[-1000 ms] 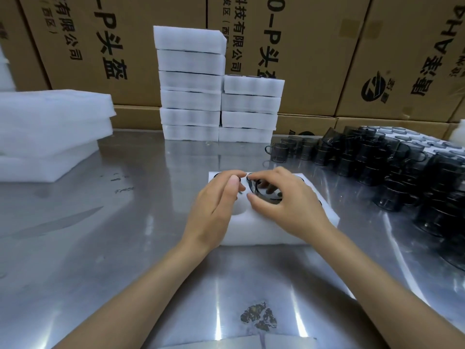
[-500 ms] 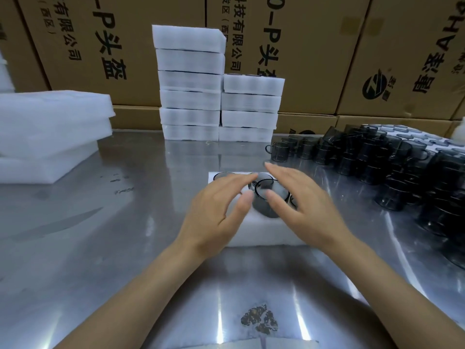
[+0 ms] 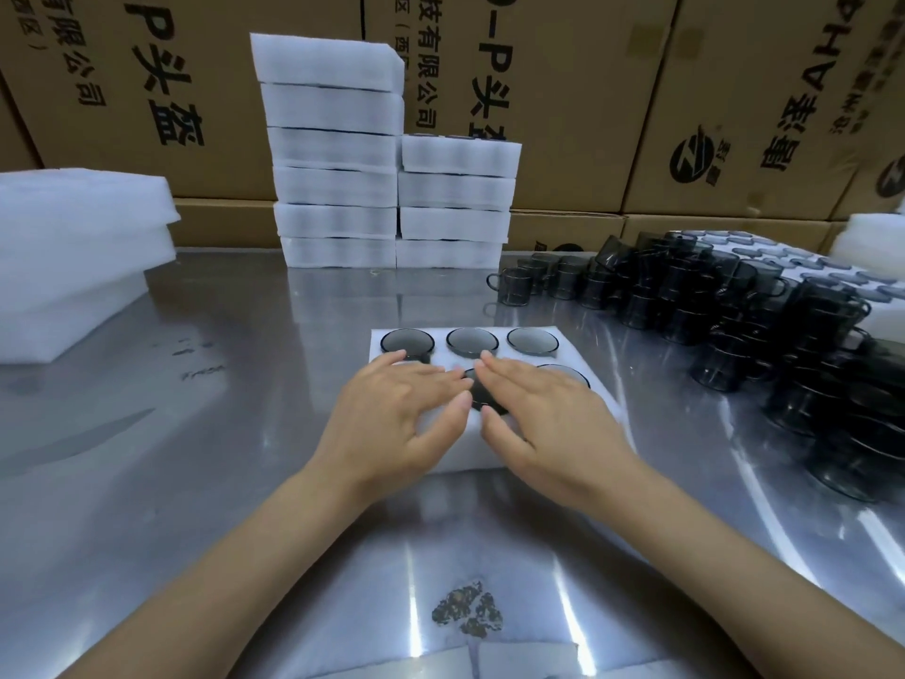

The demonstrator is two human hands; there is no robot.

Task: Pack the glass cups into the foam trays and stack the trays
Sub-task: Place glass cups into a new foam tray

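On the steel tabletop (image 3: 196, 458), seen from the head camera, a white foam tray (image 3: 578, 345) lies at the centre with smoky glass cups seated in its holes: three across the far row (image 3: 472, 341) and at least two more in the near row, one (image 3: 482, 394) partly covered between the hands and one (image 3: 563, 372) at the right. The left hand (image 3: 396, 423) lies flat over the tray's near left part, fingers straight and spread, gripping nothing. The right hand (image 3: 543, 423) lies flat beside it, fingers straight, its fingertips near the middle cup of the far row and its palm over the near row; it holds nothing either. Whether the palms press on the cups beneath cannot be told. To the right, a crowd of loose dark glass cups (image 3: 734, 306) stands on the tabletop, some stacked. Behind the tray rise two stacks of foam trays (image 3: 338, 154), the left one taller than the right. A pile of foam sheets (image 3: 73, 247) sits at the far left, and printed cardboard boxes (image 3: 612, 90) line the back.
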